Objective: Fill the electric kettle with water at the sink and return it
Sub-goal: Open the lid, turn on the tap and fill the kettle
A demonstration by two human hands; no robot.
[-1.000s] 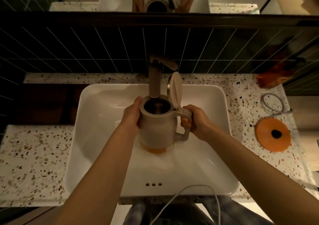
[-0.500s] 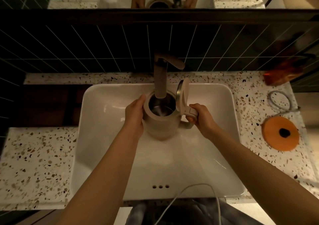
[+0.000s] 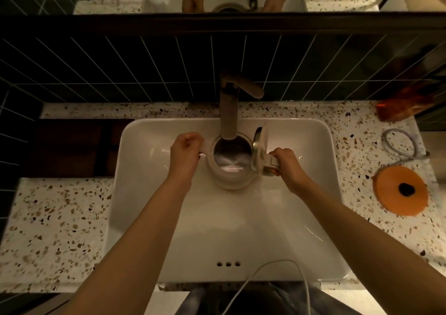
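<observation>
A beige electric kettle (image 3: 231, 182) sits low in the white sink (image 3: 241, 218), right under the brown tap (image 3: 229, 112). Its lid (image 3: 260, 149) stands hinged open on the right side, and water glints inside. My right hand (image 3: 287, 165) grips the kettle's handle. My left hand (image 3: 185, 155) holds the kettle's left side by the spout. The orange kettle base (image 3: 400, 190) lies on the counter to the right of the sink.
The speckled terrazzo counter (image 3: 53, 230) surrounds the sink. A coiled grey cord (image 3: 398, 145) lies behind the orange base, and an orange-red packet (image 3: 400, 107) sits at the back right. Dark tiles and a mirror rise behind the tap. A white cable (image 3: 265, 281) hangs at the front.
The kettle has moved down into the basin and back under the tap's spout. Both hands went with it, and water now shows inside.
</observation>
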